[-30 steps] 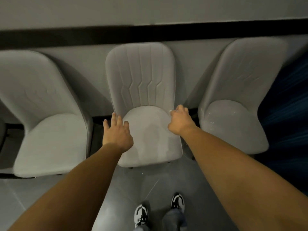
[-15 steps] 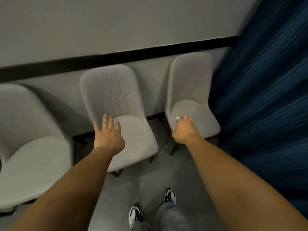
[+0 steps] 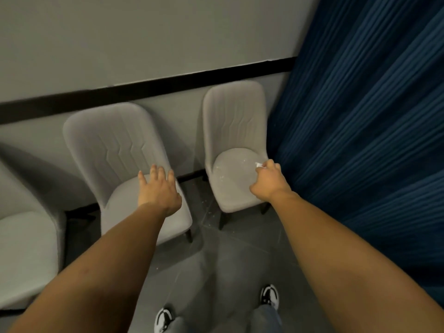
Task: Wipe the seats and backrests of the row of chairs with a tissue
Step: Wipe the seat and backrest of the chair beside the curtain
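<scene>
Tissue [image 3: 258, 164] seen right of centre, pinched in curled fingers of right hand [image 3: 268, 182], over right edge of crumb-speckled seat of rightmost chair [image 3: 236, 174]. Left hand [image 3: 158, 191] held with fingers straight, slightly spread, over middle chair [image 3: 115, 152]; contact cannot be told. Blue curtain [image 3: 360, 140] at right.

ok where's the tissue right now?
In the head view the tissue is pinched in the right hand, over the right side of the seat of the rightmost chair, next to the blue curtain.
</scene>
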A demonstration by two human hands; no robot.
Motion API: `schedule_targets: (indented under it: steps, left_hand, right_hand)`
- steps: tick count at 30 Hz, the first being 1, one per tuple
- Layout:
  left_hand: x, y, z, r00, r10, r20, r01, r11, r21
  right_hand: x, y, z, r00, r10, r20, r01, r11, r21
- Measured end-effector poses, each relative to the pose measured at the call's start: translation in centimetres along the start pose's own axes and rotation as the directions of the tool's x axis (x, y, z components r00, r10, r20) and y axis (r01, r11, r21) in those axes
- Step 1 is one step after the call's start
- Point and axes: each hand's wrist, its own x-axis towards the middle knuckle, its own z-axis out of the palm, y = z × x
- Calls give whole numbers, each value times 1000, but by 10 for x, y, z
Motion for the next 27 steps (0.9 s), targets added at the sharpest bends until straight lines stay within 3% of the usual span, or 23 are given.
schedule_targets:
  steps: [4, 11, 15, 27]
  left_hand:
    - [16, 91, -15, 999, -41, 8, 41, 998, -48]
    - [28, 228, -62, 992, 92, -83, -90, 996, 23]
    - [49, 242, -86, 991, 40, -127, -41, 999, -8]
    - [114, 215, -45, 996, -86, 34, 90, 986, -142]
  right_hand:
    - [32, 72, -20, 997, -77, 0, 77, 997, -24]
    - [71, 151, -46, 985, -169, 46, 169, 986, 10]
    - [95, 168, -53, 983, -175, 49, 173, 984, 51]
    - [161, 183, -63, 989, -122, 80, 125, 991, -40]
